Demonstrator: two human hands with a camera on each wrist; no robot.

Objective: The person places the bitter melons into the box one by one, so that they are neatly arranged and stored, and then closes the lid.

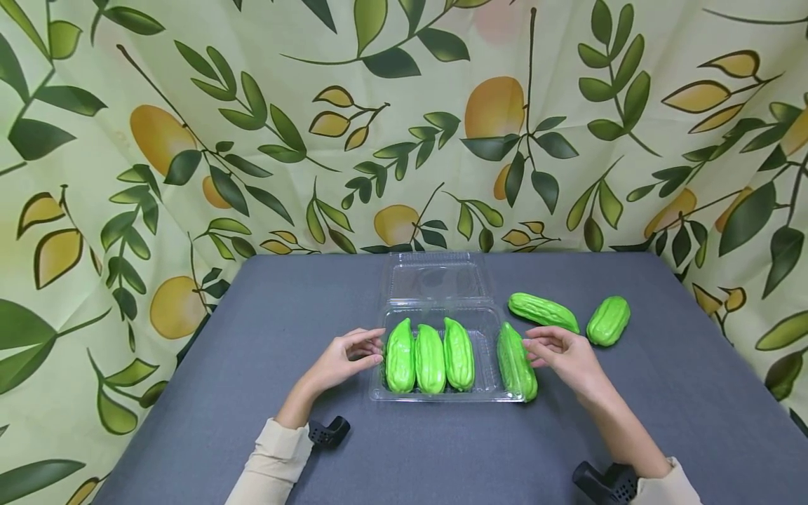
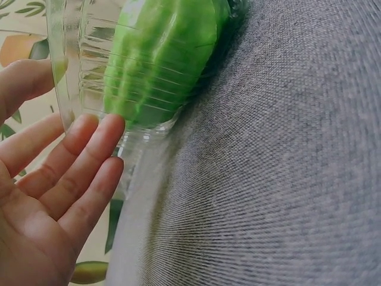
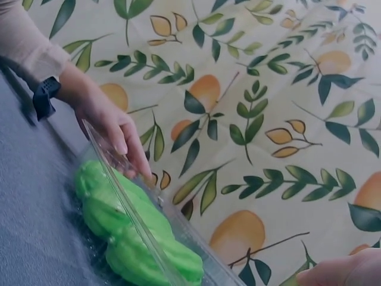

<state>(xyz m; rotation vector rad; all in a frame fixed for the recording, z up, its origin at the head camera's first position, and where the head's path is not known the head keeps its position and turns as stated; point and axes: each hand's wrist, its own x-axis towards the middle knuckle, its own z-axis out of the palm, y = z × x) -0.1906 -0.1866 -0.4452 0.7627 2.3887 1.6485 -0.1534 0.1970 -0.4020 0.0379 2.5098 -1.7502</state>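
Fingers of the left hand lie relaxed and apart, tips touching the clear plastic tray, which holds three green gourds. Right hand fingers touch a fourth gourd at the tray's edge. No writing shows.

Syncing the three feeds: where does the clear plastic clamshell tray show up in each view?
Head: clear plastic clamshell tray at table centre, lid open behind it, three green gourds inside.
Left wrist: tray wall at upper left, a gourd behind it, left hand fingertips at it.
Right wrist: tray rim runs diagonally at lower left, over the gourds.
Shared landmark: the left hand at the tray's left edge.
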